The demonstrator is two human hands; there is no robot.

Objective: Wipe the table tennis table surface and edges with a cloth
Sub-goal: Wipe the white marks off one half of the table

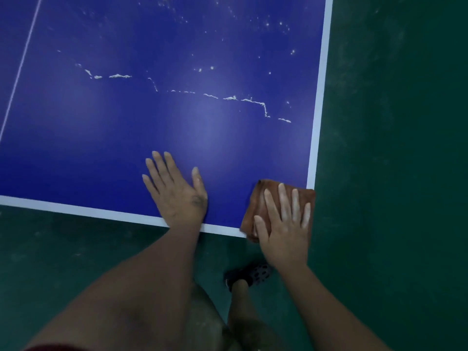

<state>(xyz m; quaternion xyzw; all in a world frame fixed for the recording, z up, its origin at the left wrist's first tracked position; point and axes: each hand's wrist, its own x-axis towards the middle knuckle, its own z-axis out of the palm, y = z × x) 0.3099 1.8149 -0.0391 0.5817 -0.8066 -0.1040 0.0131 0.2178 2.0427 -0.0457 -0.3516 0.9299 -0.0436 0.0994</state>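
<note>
Cut off at the top and left frame edges: blue table tennis table (202,133), with only 1 corner in view, at lower right. Hidden under the cloth (258,201): that corner itself and the meeting point of the white edge band (319,97). Hidden under the right hand (286,231): most of the cloth's middle. Hard to make out: dark shoe (253,274) on the green floor (392,173), blurred, below the near table edge.

Cloth: rust-brown, folded to a rough square, lying flat on the near right corner, reaching just past the near edge. Pressed down by the right hand, palm flat, fingers straight and spread.

Left hand (177,191): flat on bare blue surface near the cloth, not touching it, fingers straight, holding nothing.

Table surface: ragged line of white residue (119,76) across the middle, scattered white specks (280,23) beyond, thin white line (22,64) at far left.
</note>
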